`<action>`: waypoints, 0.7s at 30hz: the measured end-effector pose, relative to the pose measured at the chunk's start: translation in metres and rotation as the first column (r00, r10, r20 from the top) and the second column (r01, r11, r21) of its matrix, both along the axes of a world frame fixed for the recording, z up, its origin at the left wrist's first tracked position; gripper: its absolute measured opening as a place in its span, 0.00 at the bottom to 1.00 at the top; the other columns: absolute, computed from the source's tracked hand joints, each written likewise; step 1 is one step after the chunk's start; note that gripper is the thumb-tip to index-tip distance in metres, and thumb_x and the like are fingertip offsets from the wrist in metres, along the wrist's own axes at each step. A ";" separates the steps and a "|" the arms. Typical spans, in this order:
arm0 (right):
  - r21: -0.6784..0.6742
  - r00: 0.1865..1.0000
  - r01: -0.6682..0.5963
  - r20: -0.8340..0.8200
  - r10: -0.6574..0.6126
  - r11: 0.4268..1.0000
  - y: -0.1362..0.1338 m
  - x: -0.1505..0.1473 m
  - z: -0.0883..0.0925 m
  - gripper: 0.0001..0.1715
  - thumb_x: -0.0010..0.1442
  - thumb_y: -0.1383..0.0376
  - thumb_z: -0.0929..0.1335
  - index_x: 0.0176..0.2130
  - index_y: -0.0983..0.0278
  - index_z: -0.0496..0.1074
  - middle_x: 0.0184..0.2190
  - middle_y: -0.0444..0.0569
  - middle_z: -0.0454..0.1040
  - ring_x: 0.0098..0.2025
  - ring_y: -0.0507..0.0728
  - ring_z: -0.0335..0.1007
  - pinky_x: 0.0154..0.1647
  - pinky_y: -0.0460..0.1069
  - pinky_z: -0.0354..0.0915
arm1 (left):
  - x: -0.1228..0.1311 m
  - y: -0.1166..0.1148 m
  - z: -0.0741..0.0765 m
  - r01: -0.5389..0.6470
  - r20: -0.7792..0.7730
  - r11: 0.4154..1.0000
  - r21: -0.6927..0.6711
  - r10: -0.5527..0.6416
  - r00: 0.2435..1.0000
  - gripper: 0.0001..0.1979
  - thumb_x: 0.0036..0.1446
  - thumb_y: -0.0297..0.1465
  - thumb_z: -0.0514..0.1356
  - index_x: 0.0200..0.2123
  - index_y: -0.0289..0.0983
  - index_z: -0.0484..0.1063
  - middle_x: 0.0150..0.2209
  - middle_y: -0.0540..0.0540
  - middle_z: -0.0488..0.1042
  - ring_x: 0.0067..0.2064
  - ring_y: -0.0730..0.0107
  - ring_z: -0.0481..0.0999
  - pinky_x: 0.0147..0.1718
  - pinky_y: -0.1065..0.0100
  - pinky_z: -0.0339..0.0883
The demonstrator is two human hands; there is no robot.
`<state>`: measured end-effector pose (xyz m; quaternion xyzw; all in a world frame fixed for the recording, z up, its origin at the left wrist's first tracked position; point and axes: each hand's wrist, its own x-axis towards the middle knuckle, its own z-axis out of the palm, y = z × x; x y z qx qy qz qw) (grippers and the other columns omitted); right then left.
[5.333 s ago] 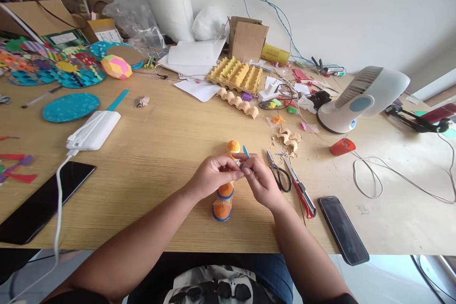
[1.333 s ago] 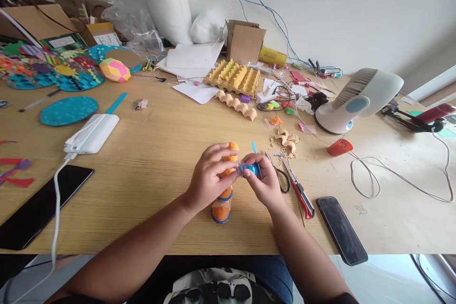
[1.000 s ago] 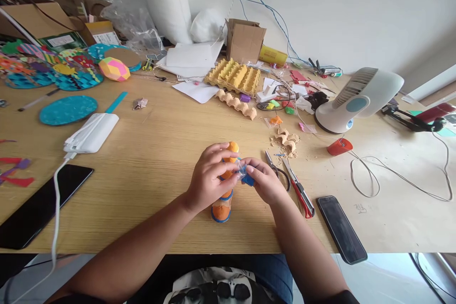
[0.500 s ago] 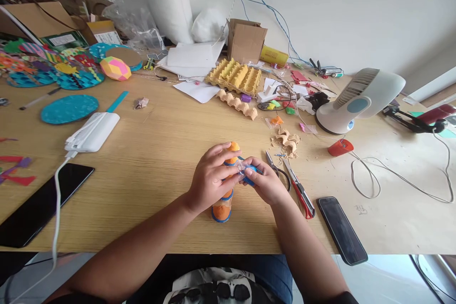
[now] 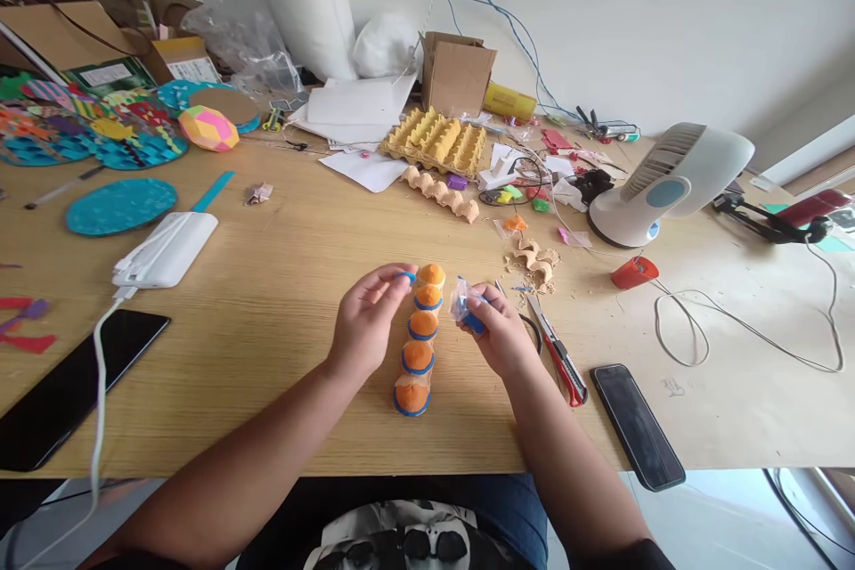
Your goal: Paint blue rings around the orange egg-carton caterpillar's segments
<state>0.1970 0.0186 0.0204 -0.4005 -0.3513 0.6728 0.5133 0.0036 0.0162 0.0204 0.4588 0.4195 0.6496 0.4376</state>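
Note:
Between my hands lies an egg-carton strip (image 5: pixel 419 357), its several bumps coated in orange clay and most of them edged with blue at the base. My left hand (image 5: pixel 369 318) is closed in a pinch on a small piece of blue clay (image 5: pixel 404 277), just left of the farthest orange bump. On the other side of the strip, my right hand (image 5: pixel 498 331) is closed around a clear plastic packet (image 5: pixel 460 298) with a lump of blue clay (image 5: pixel 475 321) in it. Scissors, partly hidden behind the right hand, lie beside a red utility knife (image 5: pixel 565 362).
A phone (image 5: pixel 638 426) lies at the front right, near the table edge. Beyond the hands are carton scraps (image 5: pixel 535 260), a yellow egg tray (image 5: pixel 434 142) and a white fan (image 5: pixel 668 183). A white power bank (image 5: pixel 166 249) with its cable sits at left, by a black tablet (image 5: pixel 80 387).
My hands have moved apart. The left has drawn away to the left with a bit of blue clay, while the right keeps the packet. The orange strip is now uncovered between them.

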 end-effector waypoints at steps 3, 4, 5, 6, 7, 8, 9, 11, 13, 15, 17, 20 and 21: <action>0.050 0.998 0.052 0.044 -0.054 0.997 0.000 -0.001 -0.001 0.22 0.49 0.54 0.81 0.39 0.58 0.74 0.31 0.42 0.77 0.32 0.52 0.71 0.36 0.48 0.66 | 0.002 0.002 -0.001 0.091 0.111 0.989 -0.112 -0.079 0.991 0.15 0.62 0.43 0.67 0.44 0.39 0.78 0.48 0.41 0.82 0.48 0.62 0.81 0.41 0.66 0.74; 0.067 0.997 0.055 0.051 -0.058 0.996 -0.001 -0.001 -0.002 0.23 0.50 0.54 0.81 0.41 0.58 0.75 0.33 0.42 0.77 0.34 0.53 0.71 0.37 0.48 0.67 | 0.004 0.001 -0.001 0.158 0.118 0.982 -0.104 -0.146 0.982 0.16 0.62 0.42 0.67 0.47 0.39 0.77 0.48 0.41 0.82 0.49 0.63 0.81 0.43 0.66 0.74; 0.083 0.997 0.054 0.052 -0.059 0.995 -0.002 -0.002 -0.002 0.24 0.50 0.53 0.81 0.43 0.57 0.75 0.35 0.43 0.78 0.35 0.53 0.72 0.39 0.49 0.68 | 0.005 -0.001 0.000 0.199 0.116 0.976 -0.083 -0.189 0.975 0.17 0.62 0.41 0.68 0.48 0.39 0.76 0.48 0.41 0.82 0.49 0.63 0.81 0.45 0.65 0.75; 0.096 0.997 0.052 0.048 -0.057 0.994 -0.003 -0.004 -0.002 0.25 0.50 0.53 0.81 0.45 0.57 0.76 0.37 0.44 0.78 0.37 0.54 0.72 0.41 0.49 0.68 | 0.007 -0.003 0.000 0.234 0.102 0.970 -0.065 -0.227 0.969 0.18 0.61 0.40 0.69 0.50 0.39 0.74 0.48 0.41 0.81 0.50 0.62 0.81 0.48 0.63 0.75; 0.109 0.998 0.051 0.041 -0.056 0.993 -0.004 -0.005 -0.002 0.25 0.50 0.53 0.81 0.45 0.57 0.76 0.39 0.45 0.79 0.39 0.55 0.73 0.42 0.50 0.69 | 0.008 -0.005 0.000 0.252 0.078 0.967 -0.047 -0.248 0.966 0.20 0.59 0.38 0.71 0.51 0.39 0.73 0.49 0.41 0.81 0.51 0.62 0.80 0.48 0.63 0.75; 0.119 0.998 0.047 0.036 -0.052 0.992 -0.005 -0.007 -0.002 0.25 0.50 0.53 0.81 0.45 0.57 0.76 0.40 0.46 0.79 0.40 0.55 0.73 0.44 0.51 0.70 | 0.010 -0.007 -0.001 0.257 0.046 0.966 -0.026 -0.256 0.966 0.23 0.58 0.37 0.72 0.53 0.40 0.71 0.49 0.42 0.80 0.50 0.63 0.80 0.48 0.62 0.76; 0.128 0.998 0.042 0.035 -0.047 0.991 -0.006 -0.008 -0.003 0.25 0.50 0.52 0.81 0.44 0.57 0.76 0.40 0.46 0.79 0.41 0.56 0.73 0.46 0.51 0.71 | 0.011 -0.008 -0.001 0.260 0.010 0.966 -0.005 -0.260 0.966 0.26 0.57 0.35 0.73 0.55 0.41 0.69 0.49 0.43 0.80 0.49 0.63 0.80 0.47 0.62 0.76; 0.150 0.998 0.036 0.042 -0.042 0.988 -0.007 -0.010 -0.004 0.25 0.49 0.53 0.82 0.43 0.57 0.76 0.40 0.45 0.79 0.42 0.56 0.73 0.49 0.52 0.71 | 0.012 -0.011 -0.001 0.249 -0.054 0.968 0.031 -0.247 0.967 0.29 0.57 0.33 0.72 0.58 0.42 0.66 0.45 0.45 0.80 0.46 0.65 0.81 0.46 0.64 0.77; 0.178 0.997 0.024 0.066 -0.036 0.984 -0.007 -0.011 -0.004 0.24 0.49 0.54 0.82 0.43 0.56 0.76 0.41 0.44 0.78 0.42 0.55 0.73 0.50 0.52 0.71 | 0.012 -0.012 0.000 0.231 -0.091 0.972 0.040 -0.227 0.970 0.28 0.59 0.32 0.71 0.59 0.42 0.65 0.40 0.48 0.80 0.42 0.68 0.81 0.43 0.66 0.76; 0.203 0.993 0.001 0.118 -0.025 0.979 -0.008 -0.010 -0.002 0.23 0.50 0.55 0.82 0.43 0.56 0.76 0.42 0.45 0.78 0.42 0.55 0.73 0.51 0.52 0.71 | 0.011 -0.012 0.003 0.213 -0.098 0.977 0.030 -0.209 0.973 0.25 0.60 0.32 0.70 0.57 0.42 0.66 0.36 0.51 0.79 0.38 0.70 0.81 0.40 0.69 0.76; 0.221 0.982 -0.030 0.190 -0.013 0.975 -0.008 -0.007 0.002 0.23 0.51 0.55 0.81 0.44 0.57 0.77 0.43 0.46 0.78 0.43 0.56 0.73 0.50 0.52 0.71 | 0.009 -0.012 0.005 0.205 -0.097 0.978 0.033 -0.201 0.975 0.22 0.60 0.32 0.70 0.54 0.42 0.66 0.34 0.52 0.78 0.36 0.71 0.81 0.38 0.70 0.75; 0.242 0.959 -0.112 0.282 0.041 0.964 -0.008 -0.001 0.008 0.22 0.52 0.55 0.81 0.44 0.58 0.78 0.42 0.47 0.79 0.42 0.56 0.73 0.47 0.53 0.71 | 0.005 -0.010 0.005 0.193 -0.163 0.978 0.073 -0.179 0.970 0.18 0.62 0.31 0.68 0.52 0.42 0.67 0.35 0.51 0.78 0.38 0.71 0.81 0.39 0.69 0.75; 0.241 0.955 -0.143 0.289 0.070 0.960 -0.008 0.000 0.009 0.21 0.53 0.54 0.80 0.44 0.58 0.78 0.41 0.48 0.79 0.41 0.56 0.73 0.45 0.52 0.72 | 0.004 -0.010 0.005 0.190 -0.205 0.977 0.093 -0.168 0.964 0.18 0.62 0.31 0.67 0.52 0.42 0.67 0.36 0.51 0.78 0.39 0.70 0.81 0.40 0.69 0.76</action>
